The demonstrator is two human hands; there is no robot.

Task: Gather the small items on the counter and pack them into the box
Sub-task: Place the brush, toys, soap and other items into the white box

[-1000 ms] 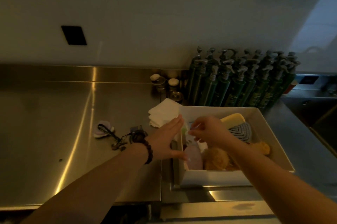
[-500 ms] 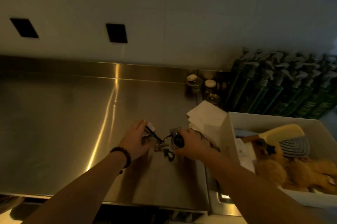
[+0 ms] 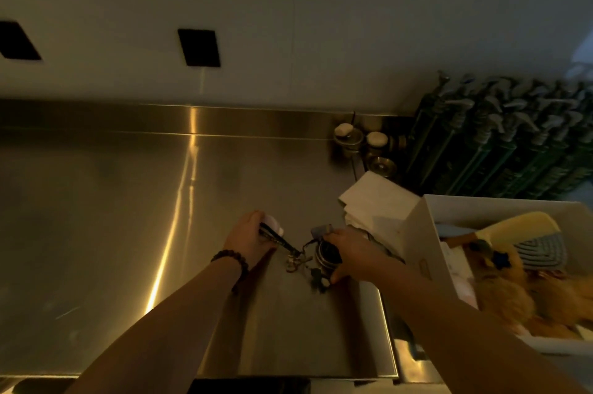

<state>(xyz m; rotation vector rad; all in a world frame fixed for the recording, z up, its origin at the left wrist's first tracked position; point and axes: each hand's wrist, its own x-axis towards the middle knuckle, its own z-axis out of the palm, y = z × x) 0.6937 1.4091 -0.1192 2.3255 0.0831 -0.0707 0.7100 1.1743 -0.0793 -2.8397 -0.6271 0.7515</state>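
Observation:
On the steel counter [image 3: 128, 233] lies a tangle of small items. My left hand [image 3: 248, 239] is closed over a pale lilac pouch [image 3: 272, 225] and its dark strap [image 3: 277, 239]. My right hand [image 3: 351, 254] grips a small round dark container [image 3: 327, 257]. Between the two hands sit metal keys on a ring [image 3: 295, 260], linked by cords to both ends. A small blue-grey tag [image 3: 321, 230] shows just above my right hand. The white box [image 3: 423, 233] stands to the right, holding a yellow brush, a striped cloth and fuzzy tan items.
A stack of white napkins [image 3: 372, 198] lies against the box's left wall. Small metal cups with white lids [image 3: 348, 137] stand by the backsplash. A dense row of green pump bottles [image 3: 500, 143] fills the back right. The counter's front edge runs below my arms.
Both hands left the box and came down on the counter items to its left. My view swung left. Since half a second ago the hands have barely moved.

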